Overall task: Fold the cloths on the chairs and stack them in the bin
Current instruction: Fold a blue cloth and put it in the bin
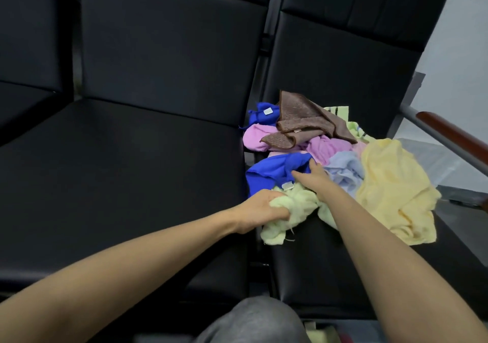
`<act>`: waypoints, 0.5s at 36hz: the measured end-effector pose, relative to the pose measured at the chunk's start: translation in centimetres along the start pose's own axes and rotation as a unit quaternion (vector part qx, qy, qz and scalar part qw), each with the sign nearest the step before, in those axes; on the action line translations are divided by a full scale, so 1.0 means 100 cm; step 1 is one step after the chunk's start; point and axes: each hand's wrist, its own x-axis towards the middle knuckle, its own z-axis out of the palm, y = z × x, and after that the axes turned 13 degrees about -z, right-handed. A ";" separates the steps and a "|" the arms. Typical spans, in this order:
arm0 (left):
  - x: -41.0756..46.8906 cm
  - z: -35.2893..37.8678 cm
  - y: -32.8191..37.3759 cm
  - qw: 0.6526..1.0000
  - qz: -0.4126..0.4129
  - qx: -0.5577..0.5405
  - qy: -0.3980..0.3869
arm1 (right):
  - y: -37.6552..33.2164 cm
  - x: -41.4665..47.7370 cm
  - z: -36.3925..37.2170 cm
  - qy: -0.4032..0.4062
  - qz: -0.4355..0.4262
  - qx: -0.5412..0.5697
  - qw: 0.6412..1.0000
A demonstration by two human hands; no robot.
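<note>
A pale green cloth (pixel 295 205) is gripped in a bunch by the left hand (pixel 260 209) at the near left corner of the heap on the right chair seat (pixel 317 263). Its length runs rightward, under the right wrist. The right hand (pixel 313 177) is laid just beyond, against the blue cloth (pixel 274 169) (whether its fingers (pixel 314 164) pinch anything cannot be told). Room for spreading is judged to lie left, on the neighbouring seat (pixel 118 184). The right side is crowded by the yellow cloth (pixel 390 184) and armrest (pixel 454 136).
</note>
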 end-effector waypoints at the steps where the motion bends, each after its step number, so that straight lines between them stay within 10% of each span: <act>1: 0.001 -0.001 -0.002 1.000 0.004 -0.016 0.025 | -0.001 0.000 0.001 0.003 0.000 0.005 1.000; 8: 0.015 0.001 0.005 0.997 -0.045 0.033 0.049 | 0.011 0.007 0.011 0.091 -0.030 0.051 0.994; 13: 0.046 -0.006 0.008 0.885 0.008 0.274 0.377 | 0.022 0.009 0.023 0.083 -0.051 0.063 0.993; 18: 0.070 -0.016 0.005 0.880 -0.084 0.310 0.350 | 0.006 -0.016 0.025 0.022 -0.018 -0.056 0.998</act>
